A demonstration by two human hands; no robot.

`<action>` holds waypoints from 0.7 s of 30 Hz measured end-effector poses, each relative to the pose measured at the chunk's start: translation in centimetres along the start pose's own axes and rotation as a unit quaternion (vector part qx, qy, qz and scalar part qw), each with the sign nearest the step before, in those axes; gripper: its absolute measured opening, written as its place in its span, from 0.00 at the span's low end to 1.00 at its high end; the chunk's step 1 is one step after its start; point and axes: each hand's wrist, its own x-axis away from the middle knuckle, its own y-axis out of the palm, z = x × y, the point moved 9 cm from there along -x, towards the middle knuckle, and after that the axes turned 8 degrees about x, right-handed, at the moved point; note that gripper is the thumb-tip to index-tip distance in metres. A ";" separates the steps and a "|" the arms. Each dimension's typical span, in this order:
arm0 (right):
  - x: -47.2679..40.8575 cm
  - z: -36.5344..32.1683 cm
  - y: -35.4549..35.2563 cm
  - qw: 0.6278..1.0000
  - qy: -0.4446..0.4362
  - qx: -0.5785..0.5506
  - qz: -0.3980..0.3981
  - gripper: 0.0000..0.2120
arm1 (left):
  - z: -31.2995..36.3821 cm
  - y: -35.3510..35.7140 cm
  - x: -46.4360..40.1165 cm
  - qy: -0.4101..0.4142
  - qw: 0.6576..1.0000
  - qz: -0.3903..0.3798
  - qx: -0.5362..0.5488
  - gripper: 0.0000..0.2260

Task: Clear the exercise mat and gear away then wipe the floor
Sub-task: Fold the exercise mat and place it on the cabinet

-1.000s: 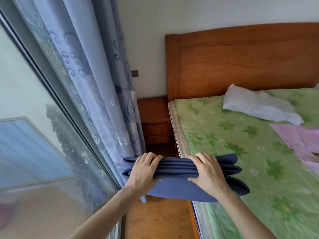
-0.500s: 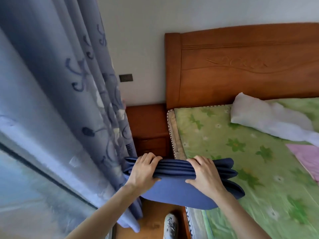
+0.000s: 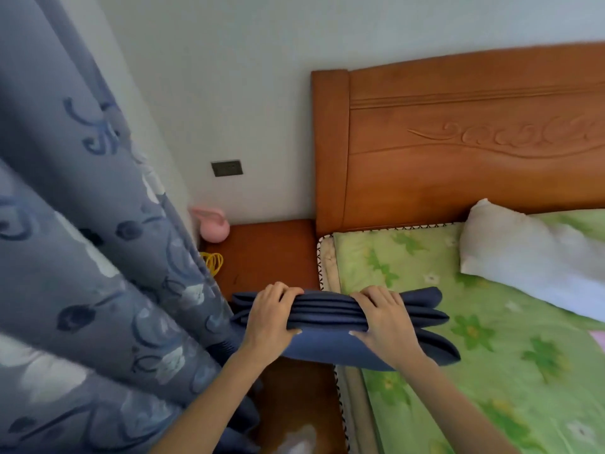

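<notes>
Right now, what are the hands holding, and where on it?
Both hands grip the folded blue mat along its stacked folded edge: left hand nearer the curtain, right hand nearer the bed.

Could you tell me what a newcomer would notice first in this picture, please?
First, the folded blue mat at centre, gripped by the left hand and right hand above the bed's edge. Next, the patterned blue curtain filling the left side. Then the pink kettlebell and a yellow cord on the wooden nightstand, beside the headboard.

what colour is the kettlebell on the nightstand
Pink. The kettlebell sits at the nightstand's back corner, seen in the head view.
</notes>
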 end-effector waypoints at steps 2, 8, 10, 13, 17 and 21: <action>-1.9 0.0 0.7 1.000 0.002 -0.006 0.017 0.34 | -1.2 -0.3 -1.7 0.008 1.000 0.011 -0.006 0.31; -8.6 -0.8 4.1 0.999 -0.002 -0.016 0.033 0.35 | -6.8 -0.8 -6.9 -0.004 0.999 0.050 -0.004 0.30; -11.5 -1.1 5.4 0.999 -0.015 -0.021 0.037 0.35 | -9.2 -0.7 -8.8 -0.012 0.998 0.058 0.001 0.30; -16.2 -1.8 7.5 0.998 -0.037 -0.026 0.035 0.32 | -13.1 -0.7 -11.6 -0.026 0.998 0.064 0.011 0.31; -22.4 -2.6 11.0 0.998 -0.053 -0.029 0.027 0.31 | -18.4 -0.4 -15.7 -0.043 0.997 0.067 0.019 0.30; -26.9 -3.2 14.8 0.997 -0.049 -0.060 0.022 0.32 | -23.1 0.1 -18.9 -0.059 0.994 0.086 0.029 0.26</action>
